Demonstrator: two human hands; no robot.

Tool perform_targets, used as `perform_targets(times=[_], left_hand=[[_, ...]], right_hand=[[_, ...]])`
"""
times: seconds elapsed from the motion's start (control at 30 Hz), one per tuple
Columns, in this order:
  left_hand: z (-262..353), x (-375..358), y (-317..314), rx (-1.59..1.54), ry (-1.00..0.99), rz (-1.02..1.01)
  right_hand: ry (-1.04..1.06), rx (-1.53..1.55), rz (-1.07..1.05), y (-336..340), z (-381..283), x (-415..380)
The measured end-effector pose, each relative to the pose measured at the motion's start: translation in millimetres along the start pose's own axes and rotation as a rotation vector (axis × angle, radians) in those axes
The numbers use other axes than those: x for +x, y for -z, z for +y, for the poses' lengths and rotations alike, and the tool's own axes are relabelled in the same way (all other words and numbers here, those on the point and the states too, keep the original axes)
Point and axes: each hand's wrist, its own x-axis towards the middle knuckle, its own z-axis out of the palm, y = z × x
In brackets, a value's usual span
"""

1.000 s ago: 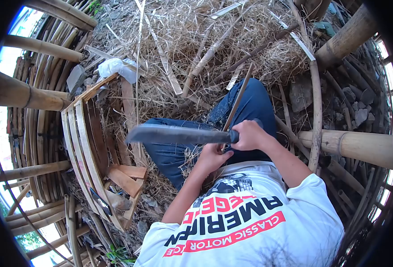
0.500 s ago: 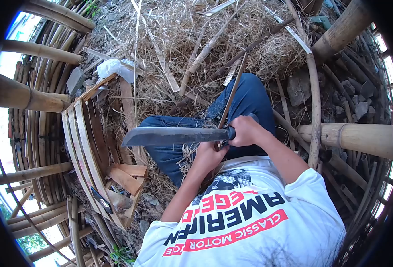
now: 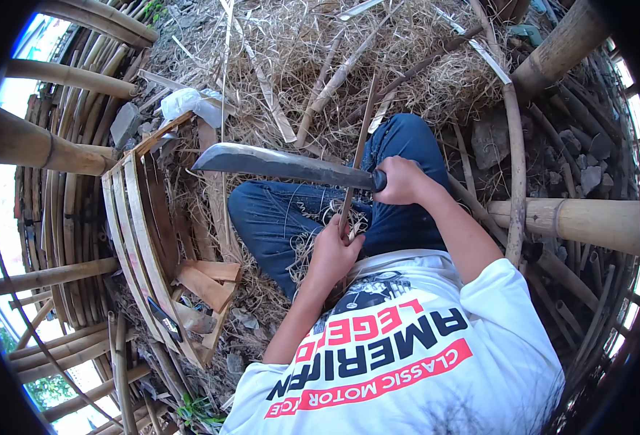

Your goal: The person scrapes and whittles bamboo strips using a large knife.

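My right hand [image 3: 401, 181] is wrapped around the dark handle of a machete [image 3: 283, 162]. Its long blade reaches out to the left above my knees and crosses a thin bamboo strip [image 3: 364, 130] in this view. Lower down, my left hand [image 3: 334, 252] grips the near end of that strip, which slants up and away between my legs. Thin curled shavings [image 3: 318, 230] lie on my jeans [image 3: 265, 221] around the left hand.
A wooden slatted crate [image 3: 133, 239] with wood pieces inside stands at my left. Ahead lies a heap of shavings [image 3: 414, 65] with loose bamboo strips. Bamboo poles [image 3: 574, 226] flank both sides, with broken stones [image 3: 588, 170] at right and a white plastic bag [image 3: 189, 106].
My right hand and the machete have moved forward, away from my body, and the blade now tilts. My left hand has stayed nearly in place on the strip, which leans less to the right.
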Motion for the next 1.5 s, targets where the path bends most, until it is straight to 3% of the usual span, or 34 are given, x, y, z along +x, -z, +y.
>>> perform_targets(times=[0.77,1.23,1.43,1.47,1.5], left_hand=[[-11,1,5,-0.072,0.081,0.027],[-8,-9,10,-0.065,0.12,0.013],[-6,-25,9,-0.048,0.115,0.031],[-1,-28,11,-0.037,0.072,0.001],[3,-32,13,-0.023,0.029,-0.031]], right_hand=[[-0.146,0.104,0.0,15,10,47],[-0.111,0.098,0.163,17,33,80],[-0.116,0.427,0.289,40,41,100],[-0.248,0.534,0.206,45,55,111],[-0.229,0.542,0.242,47,62,116]])
